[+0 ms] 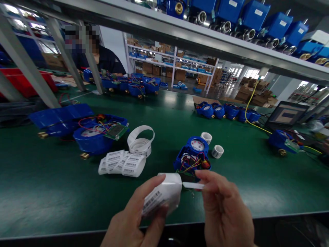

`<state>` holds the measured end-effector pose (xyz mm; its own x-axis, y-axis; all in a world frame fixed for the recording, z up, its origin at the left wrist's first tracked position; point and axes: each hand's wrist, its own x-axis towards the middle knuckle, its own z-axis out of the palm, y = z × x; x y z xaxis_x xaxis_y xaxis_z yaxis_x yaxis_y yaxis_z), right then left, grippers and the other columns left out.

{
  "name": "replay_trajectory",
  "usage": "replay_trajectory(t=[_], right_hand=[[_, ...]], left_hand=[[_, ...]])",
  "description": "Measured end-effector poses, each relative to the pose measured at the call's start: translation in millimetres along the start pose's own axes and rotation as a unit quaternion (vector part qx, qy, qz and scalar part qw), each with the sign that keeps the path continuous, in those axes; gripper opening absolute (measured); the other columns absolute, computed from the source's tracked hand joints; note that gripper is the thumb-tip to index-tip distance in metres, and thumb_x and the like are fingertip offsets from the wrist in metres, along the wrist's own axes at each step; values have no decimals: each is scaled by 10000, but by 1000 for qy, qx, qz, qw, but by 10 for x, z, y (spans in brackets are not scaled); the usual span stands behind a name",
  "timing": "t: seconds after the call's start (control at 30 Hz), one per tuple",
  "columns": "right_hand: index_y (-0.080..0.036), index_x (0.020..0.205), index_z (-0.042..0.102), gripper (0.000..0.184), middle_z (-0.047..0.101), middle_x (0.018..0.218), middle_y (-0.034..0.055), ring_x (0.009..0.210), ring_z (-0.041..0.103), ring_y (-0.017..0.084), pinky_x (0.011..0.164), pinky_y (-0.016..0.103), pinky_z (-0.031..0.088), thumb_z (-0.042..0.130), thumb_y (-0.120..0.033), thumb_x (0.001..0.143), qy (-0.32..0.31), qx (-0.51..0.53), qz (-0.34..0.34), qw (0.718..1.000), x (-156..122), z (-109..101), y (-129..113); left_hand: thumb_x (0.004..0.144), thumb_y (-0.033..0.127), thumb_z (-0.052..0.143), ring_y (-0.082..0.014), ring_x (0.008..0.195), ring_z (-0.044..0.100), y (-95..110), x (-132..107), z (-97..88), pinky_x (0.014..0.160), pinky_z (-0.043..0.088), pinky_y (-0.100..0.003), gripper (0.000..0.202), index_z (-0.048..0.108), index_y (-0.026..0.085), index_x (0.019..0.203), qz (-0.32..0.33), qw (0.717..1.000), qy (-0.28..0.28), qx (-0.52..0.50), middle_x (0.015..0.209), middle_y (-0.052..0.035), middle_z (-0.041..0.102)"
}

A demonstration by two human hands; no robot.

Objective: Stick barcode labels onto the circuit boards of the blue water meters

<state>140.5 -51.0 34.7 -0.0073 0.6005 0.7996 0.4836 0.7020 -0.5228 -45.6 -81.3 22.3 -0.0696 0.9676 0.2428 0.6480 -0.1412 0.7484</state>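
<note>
Our left hand (138,214) curls around a looped strip of labels (168,192) above the desk (77,202), close to its near edge; our right hand (226,206) pinches a narrow white label (192,185) just beside the strip. We cannot tell whether the label is fully free. To do this well, we should keep the strip steady without creasing it, grip the label only by its end, and stay clear of the bare wires (189,160) in the blue meter (197,144) just beyond.

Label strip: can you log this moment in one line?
left hand: holds label strip | right hand: pinches thin white piece | ahead: blue meter, wires showing
</note>
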Motion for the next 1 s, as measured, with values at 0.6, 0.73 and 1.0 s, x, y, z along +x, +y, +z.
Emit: replay_trajectory(t=[0.6,0.73,1.0], right_hand=[[-198,917,581,156,589,1010,32,906,588,122,773,232,450,575,-50,866,82,-155,-10,984,72,-598,556],[-196,879,592,125,603,964,32,851,588,128,744,247,441,572,-73,870,130,-134,31,982,112,-564,618],[-211,876,595,144,606,988,29,879,587,134,722,245,440,586,-67,868,96,-90,46,990,117,-502,673]], left_hand=[[909,351,625,-272,1134,595,118,2611,591,938,519,-510,410,555,193,1281,124,812,-398,409,1319,-111,571],[890,362,649,-288,1158,582,-5,2684,493,980,482,-549,503,505,215,1349,126,800,-427,402,1315,-109,574],[875,339,678,-255,1026,648,-127,2595,311,883,548,-489,521,508,209,1350,115,841,-381,368,1212,-99,634]])
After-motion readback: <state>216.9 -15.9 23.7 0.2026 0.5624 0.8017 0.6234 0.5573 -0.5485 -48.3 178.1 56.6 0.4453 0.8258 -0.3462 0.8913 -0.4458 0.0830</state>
